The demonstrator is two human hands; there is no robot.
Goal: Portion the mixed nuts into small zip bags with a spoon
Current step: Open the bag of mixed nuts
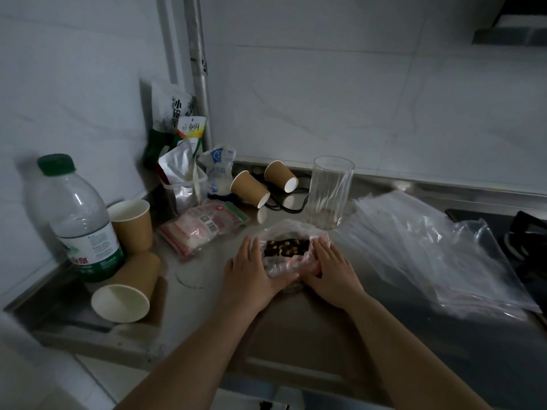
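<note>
Dim grey steel counter [296, 315] carries a clear plastic bag of dark mixed nuts [285, 247] pressed flat-fingered between the left hand [251, 273] and right hand [331, 270] (no spoon visible), so a squeeze could spill nuts.

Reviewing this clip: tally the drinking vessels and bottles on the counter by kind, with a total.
Brown paper cups: 4, one upright, three on their sides
Clear glass tumblers: 1
Plastic water bottles: 1
Total: 6
</note>
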